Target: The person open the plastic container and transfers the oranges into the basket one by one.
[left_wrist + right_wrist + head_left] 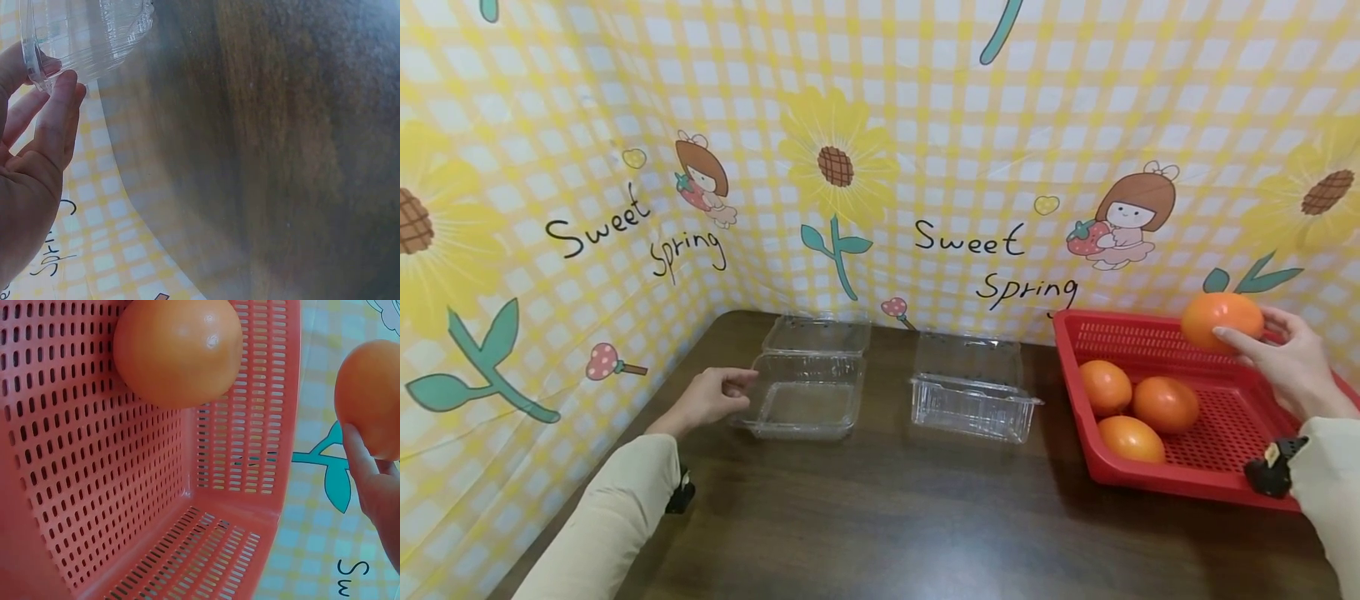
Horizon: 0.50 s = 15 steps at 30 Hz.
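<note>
My left hand (pixel 711 398) is at the left side of an open clear plastic clamshell box (pixel 808 408). In the left wrist view, the thumb and fingers pinch the rim of this box (pixel 94 37). On the right, my right hand (pixel 1296 358) holds an orange (pixel 1222 321) above the red basket (pixel 1075 417), thumb on the near side. The right wrist view has the held orange (pixel 372 394) at its right edge, partly cut off. Several more oranges (pixel 1165 404) lie in the left part of the basket.
A second open clear box (pixel 973 408) stands between the first box and the basket, its lid tilted back. All rest on a dark brown wooden table (pixel 880 517). A yellow checked cloth (pixel 880 50) with printed flowers hangs behind and at the left.
</note>
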Each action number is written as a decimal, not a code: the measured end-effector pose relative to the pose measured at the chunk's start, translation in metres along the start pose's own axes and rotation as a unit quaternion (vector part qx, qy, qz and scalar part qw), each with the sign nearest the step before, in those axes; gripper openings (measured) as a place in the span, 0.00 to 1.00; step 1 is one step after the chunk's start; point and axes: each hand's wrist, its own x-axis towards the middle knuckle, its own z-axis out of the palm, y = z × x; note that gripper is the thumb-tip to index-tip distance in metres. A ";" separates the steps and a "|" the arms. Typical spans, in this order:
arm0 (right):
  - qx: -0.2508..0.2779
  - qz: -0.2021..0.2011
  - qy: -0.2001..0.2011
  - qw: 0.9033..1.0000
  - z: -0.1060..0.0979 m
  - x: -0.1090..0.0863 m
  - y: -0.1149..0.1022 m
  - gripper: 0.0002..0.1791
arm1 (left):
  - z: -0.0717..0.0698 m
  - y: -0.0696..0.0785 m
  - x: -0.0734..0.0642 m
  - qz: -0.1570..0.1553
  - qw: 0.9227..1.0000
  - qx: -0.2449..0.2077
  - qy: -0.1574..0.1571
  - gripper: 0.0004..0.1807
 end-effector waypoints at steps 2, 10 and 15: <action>-0.010 0.003 0.007 1.000 -0.001 0.007 0.008 0.47 | 0.000 0.000 0.000 0.002 1.000 0.005 -0.001 0.24; -0.020 0.015 0.036 0.999 -0.010 0.094 0.108 0.51 | 0.000 -0.002 0.000 -0.001 1.000 0.010 0.001 0.23; -0.041 0.011 0.036 0.998 -0.010 0.122 0.142 0.55 | -0.001 -0.001 -0.001 0.000 1.000 0.006 0.000 0.23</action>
